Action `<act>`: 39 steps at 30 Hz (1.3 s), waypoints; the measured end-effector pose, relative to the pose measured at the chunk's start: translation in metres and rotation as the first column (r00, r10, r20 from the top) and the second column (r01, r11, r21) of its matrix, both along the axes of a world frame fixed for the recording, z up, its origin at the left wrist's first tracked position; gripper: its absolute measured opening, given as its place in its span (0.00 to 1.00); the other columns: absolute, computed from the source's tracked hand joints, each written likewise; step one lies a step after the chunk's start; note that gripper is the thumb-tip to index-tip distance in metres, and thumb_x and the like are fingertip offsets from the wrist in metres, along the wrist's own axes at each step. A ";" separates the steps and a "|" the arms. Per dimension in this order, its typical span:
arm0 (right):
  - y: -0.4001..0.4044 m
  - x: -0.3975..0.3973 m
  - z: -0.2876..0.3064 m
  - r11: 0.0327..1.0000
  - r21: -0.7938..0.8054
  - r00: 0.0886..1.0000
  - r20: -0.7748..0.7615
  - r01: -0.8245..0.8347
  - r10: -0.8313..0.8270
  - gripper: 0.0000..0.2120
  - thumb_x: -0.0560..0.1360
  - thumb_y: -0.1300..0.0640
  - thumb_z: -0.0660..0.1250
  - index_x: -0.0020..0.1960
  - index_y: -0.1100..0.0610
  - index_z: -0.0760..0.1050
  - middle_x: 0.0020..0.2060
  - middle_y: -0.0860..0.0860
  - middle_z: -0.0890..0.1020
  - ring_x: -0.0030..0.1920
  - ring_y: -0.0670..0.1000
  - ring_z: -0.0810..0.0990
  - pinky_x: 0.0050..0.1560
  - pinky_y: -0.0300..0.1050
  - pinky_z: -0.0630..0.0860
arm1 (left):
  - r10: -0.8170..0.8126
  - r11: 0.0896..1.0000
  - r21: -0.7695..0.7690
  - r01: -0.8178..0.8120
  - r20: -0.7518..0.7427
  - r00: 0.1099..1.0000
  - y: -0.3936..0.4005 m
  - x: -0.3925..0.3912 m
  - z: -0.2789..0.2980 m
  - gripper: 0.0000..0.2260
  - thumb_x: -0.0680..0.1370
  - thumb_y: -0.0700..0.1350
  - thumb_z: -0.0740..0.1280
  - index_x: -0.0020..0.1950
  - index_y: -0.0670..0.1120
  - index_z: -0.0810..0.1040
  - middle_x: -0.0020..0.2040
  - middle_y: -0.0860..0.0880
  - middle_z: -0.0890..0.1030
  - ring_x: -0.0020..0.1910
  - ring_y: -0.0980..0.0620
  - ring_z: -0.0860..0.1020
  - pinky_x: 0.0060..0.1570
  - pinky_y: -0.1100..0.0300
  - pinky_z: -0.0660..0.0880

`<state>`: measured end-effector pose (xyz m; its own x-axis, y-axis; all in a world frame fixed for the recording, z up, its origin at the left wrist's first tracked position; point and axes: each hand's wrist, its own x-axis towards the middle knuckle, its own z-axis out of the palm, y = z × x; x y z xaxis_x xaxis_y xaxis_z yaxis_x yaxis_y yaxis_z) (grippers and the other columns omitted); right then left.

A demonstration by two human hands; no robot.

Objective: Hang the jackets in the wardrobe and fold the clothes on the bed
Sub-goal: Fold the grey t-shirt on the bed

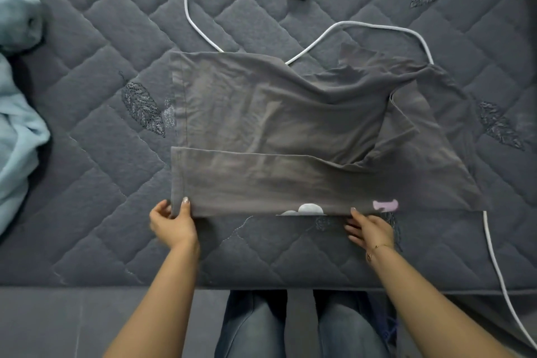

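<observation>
You are standing at the edge of the bed (87, 171) with a gray shirt (261, 125) lying partly folded on the quilted cover. Your left hand (173, 222) is pinching the shirt's near left corner, thumb on top. Your right hand (369, 228) is gripping the near edge farther right, fingers tucked under the fabric. A white cable (190, 14) is looping behind the shirt.
</observation>
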<state>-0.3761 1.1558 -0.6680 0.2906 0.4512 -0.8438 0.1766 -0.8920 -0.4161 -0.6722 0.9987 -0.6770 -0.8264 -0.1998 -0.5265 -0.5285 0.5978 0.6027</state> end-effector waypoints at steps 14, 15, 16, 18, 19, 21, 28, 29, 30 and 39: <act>0.226 0.073 0.026 0.854 0.389 0.937 0.094 -0.345 0.336 0.04 0.79 0.64 0.63 0.48 0.57 0.73 0.40 0.55 0.77 0.30 0.45 0.78 0.24 0.34 0.73 | -0.459 0.885 0.421 0.198 0.717 0.525 0.235 0.204 0.053 0.22 0.81 0.61 0.58 0.44 0.42 0.76 0.30 0.50 0.83 0.24 0.58 0.79 0.22 0.69 0.71; 0.247 0.070 0.021 0.851 0.376 0.927 0.074 -0.367 0.367 0.02 0.79 0.64 0.63 0.51 0.58 0.73 0.42 0.56 0.77 0.32 0.48 0.77 0.22 0.35 0.74 | -0.450 0.889 0.436 0.144 0.765 0.461 0.250 0.213 0.051 0.25 0.79 0.65 0.58 0.46 0.42 0.76 0.32 0.49 0.84 0.26 0.57 0.81 0.23 0.69 0.72; 0.265 0.065 0.014 0.847 0.356 0.913 0.052 -0.395 0.405 0.06 0.79 0.63 0.65 0.55 0.60 0.73 0.45 0.55 0.77 0.32 0.49 0.77 0.21 0.37 0.74 | -0.436 0.893 0.444 0.080 0.805 0.403 0.264 0.219 0.048 0.29 0.77 0.68 0.57 0.48 0.41 0.76 0.35 0.47 0.85 0.28 0.56 0.82 0.23 0.68 0.73; 0.291 0.052 0.002 0.834 0.305 0.876 0.001 -0.459 0.482 0.14 0.77 0.61 0.68 0.61 0.60 0.70 0.46 0.54 0.76 0.31 0.50 0.76 0.20 0.38 0.74 | -0.391 0.904 0.425 -0.043 0.863 0.319 0.285 0.224 0.038 0.35 0.74 0.73 0.55 0.51 0.40 0.76 0.40 0.44 0.86 0.31 0.53 0.83 0.26 0.66 0.76; 0.300 0.046 -0.003 0.812 0.295 0.851 0.005 -0.504 0.526 0.16 0.76 0.60 0.70 0.61 0.59 0.69 0.45 0.52 0.75 0.30 0.50 0.76 0.19 0.38 0.73 | -0.355 0.912 0.398 -0.098 0.887 0.294 0.293 0.225 0.033 0.37 0.74 0.74 0.54 0.51 0.40 0.77 0.41 0.43 0.86 0.31 0.52 0.84 0.27 0.66 0.77; 0.309 0.036 -0.013 0.735 0.310 0.784 0.062 -0.603 0.618 0.14 0.75 0.58 0.72 0.55 0.56 0.69 0.40 0.50 0.73 0.27 0.48 0.75 0.18 0.37 0.71 | -0.304 0.920 0.360 -0.152 0.904 0.302 0.302 0.225 0.024 0.32 0.78 0.69 0.54 0.49 0.41 0.78 0.43 0.44 0.85 0.31 0.52 0.83 0.28 0.66 0.77; 0.287 0.078 0.014 0.739 0.519 0.792 -0.176 -0.429 0.584 0.06 0.75 0.67 0.69 0.42 0.61 0.74 0.38 0.53 0.79 0.34 0.46 0.81 0.36 0.38 0.78 | -0.263 0.900 0.386 -0.203 0.851 0.454 0.272 0.210 0.038 0.08 0.77 0.42 0.58 0.37 0.45 0.69 0.50 0.42 0.85 0.43 0.49 0.85 0.38 0.60 0.79; 0.275 0.095 0.022 0.710 0.549 0.779 -0.159 -0.440 0.606 0.05 0.74 0.69 0.70 0.43 0.64 0.74 0.38 0.54 0.79 0.38 0.47 0.78 0.41 0.40 0.76 | -0.245 0.886 0.393 -0.247 0.849 0.469 0.265 0.210 0.043 0.07 0.77 0.40 0.58 0.39 0.43 0.72 0.49 0.41 0.85 0.41 0.48 0.86 0.38 0.59 0.80; 0.260 0.112 0.029 0.671 0.569 0.750 -0.138 -0.475 0.647 0.05 0.73 0.70 0.70 0.43 0.65 0.75 0.39 0.53 0.78 0.41 0.46 0.76 0.44 0.40 0.74 | -0.220 0.873 0.396 -0.286 0.842 0.493 0.259 0.210 0.045 0.08 0.77 0.39 0.57 0.42 0.41 0.74 0.45 0.41 0.86 0.38 0.48 0.85 0.35 0.59 0.80; 0.164 0.192 0.004 0.100 0.460 0.261 0.302 -0.882 0.917 0.14 0.70 0.69 0.69 0.55 0.64 0.81 0.61 0.55 0.78 0.63 0.53 0.76 0.66 0.39 0.68 | -0.655 0.751 0.312 0.581 0.246 0.715 0.233 0.232 0.014 0.18 0.75 0.39 0.73 0.63 0.43 0.73 0.52 0.46 0.79 0.49 0.51 0.77 0.48 0.59 0.76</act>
<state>-0.1845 1.3201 -0.6638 -0.6525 0.6376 -0.4095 0.6702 0.2334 -0.7045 -0.4406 1.2313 -0.6634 -0.5020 0.4332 -0.7485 -0.2645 0.7471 0.6098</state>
